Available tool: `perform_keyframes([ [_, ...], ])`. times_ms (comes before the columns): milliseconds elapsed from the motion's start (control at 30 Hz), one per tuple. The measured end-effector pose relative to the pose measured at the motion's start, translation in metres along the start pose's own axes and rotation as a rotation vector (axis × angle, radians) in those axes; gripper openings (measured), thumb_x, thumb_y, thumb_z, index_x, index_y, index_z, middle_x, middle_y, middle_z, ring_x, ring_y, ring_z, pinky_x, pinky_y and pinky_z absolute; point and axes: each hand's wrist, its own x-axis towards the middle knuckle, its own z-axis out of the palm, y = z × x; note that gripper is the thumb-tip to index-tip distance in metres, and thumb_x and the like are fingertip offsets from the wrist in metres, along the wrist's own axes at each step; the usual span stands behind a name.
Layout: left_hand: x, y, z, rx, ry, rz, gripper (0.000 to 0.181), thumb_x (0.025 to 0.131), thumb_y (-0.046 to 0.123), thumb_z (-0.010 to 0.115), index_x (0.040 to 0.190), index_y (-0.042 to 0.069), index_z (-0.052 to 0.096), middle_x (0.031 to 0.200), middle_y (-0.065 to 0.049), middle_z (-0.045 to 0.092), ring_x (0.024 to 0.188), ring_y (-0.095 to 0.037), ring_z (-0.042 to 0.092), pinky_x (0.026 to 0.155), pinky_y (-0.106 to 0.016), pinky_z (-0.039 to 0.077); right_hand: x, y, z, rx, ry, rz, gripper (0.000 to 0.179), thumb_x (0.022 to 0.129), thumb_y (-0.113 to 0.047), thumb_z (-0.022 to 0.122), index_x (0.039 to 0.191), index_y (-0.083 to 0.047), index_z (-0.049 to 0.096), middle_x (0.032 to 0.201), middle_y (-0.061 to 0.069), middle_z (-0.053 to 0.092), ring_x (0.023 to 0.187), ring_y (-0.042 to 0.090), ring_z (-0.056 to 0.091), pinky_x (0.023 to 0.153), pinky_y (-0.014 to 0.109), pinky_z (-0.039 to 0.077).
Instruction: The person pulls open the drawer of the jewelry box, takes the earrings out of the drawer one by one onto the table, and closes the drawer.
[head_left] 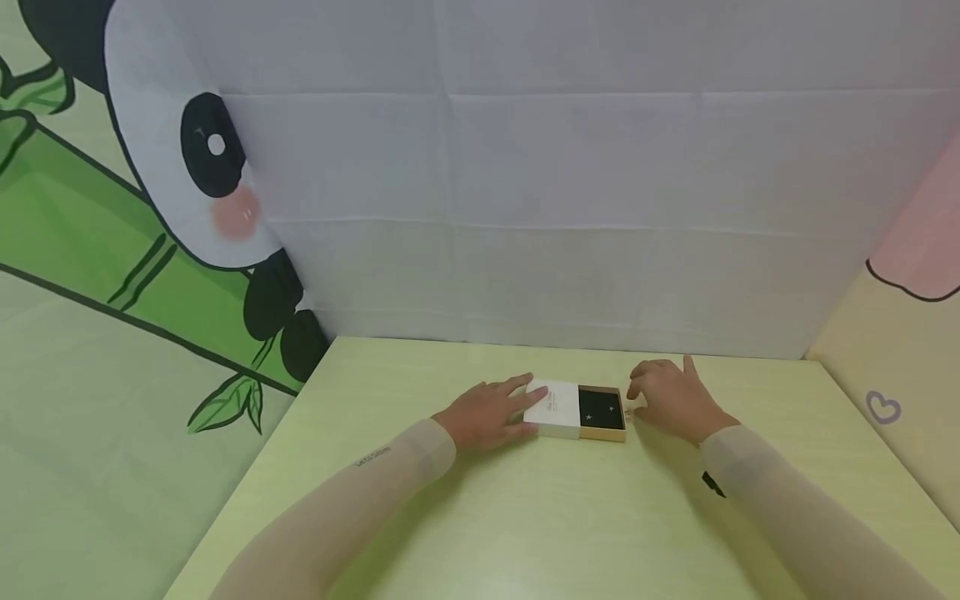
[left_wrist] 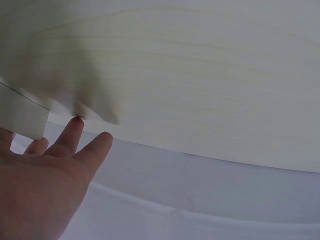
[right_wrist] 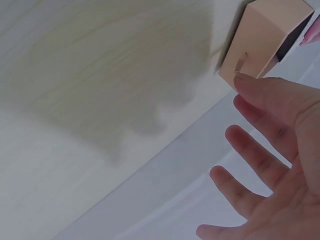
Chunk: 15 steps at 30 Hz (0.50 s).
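Observation:
A white-sleeved drawer box (head_left: 553,410) lies on the table. Its brown tray (head_left: 602,434) stands partly out of the sleeve to the right, showing a black insert (head_left: 598,410) with small light star shapes. My left hand (head_left: 487,414) holds the sleeve's left end, thumb at the near side and a finger across the top, the other fingers spread. At the tray's right end is my right hand (head_left: 671,402), fingers loosely bent and apart. In the right wrist view, a short ribbon pull (right_wrist: 241,62) sticks out of the tray's end, with the thumb tip right at its end.
The pale wooden table (head_left: 570,517) meets a white cloth backdrop (head_left: 555,283) at its far edge. A panda and bamboo print (head_left: 217,142) covers the left side, and a cream panel with a purple heart (head_left: 883,407) stands on the right.

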Motion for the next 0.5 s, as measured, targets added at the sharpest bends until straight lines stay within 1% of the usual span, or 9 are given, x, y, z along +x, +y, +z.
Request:
perform_keyframes([
  [200, 0.0003, -0.0005, 0.0000, -0.001, -0.007, -0.006, 0.077, 0.123, 0.063, 0.054, 0.189, 0.036, 0.029, 0.198, -0.006, 0.032, 0.178, -0.028, 0.047, 0.140, -0.065, 0.046, 0.0014, -0.0017, -0.0025, 0.001, 0.014, -0.014, 0.014, 0.095, -0.014, 0.100, 0.107, -0.016, 0.093, 0.140, 0.015, 0.083, 0.144, 0.052, 0.071, 0.128, 0.102, 0.024],
  [367, 0.0004, -0.0005, 0.0007, 0.000, 0.001, -0.006, 0.077, 0.122, 0.063, 0.056, 0.189, 0.035, 0.031, 0.197, -0.006, 0.034, 0.175, -0.031, 0.051, 0.140, -0.065, 0.047, 0.0021, -0.0045, -0.0042, -0.009, 0.023, -0.029, 0.015, 0.093, -0.017, 0.101, 0.106, -0.017, 0.093, 0.140, 0.014, 0.083, 0.143, 0.050, 0.072, 0.128, 0.102, 0.025],
  [500, 0.0002, -0.0004, 0.0006, -0.008, -0.002, -0.009, 0.077, 0.122, 0.063, 0.056, 0.189, 0.036, 0.030, 0.198, -0.006, 0.032, 0.178, -0.031, 0.047, 0.141, -0.065, 0.045, 0.0037, -0.0061, -0.0047, -0.017, 0.026, -0.036, 0.015, 0.092, -0.017, 0.102, 0.105, -0.018, 0.093, 0.140, 0.013, 0.083, 0.143, 0.050, 0.072, 0.127, 0.102, 0.026],
])
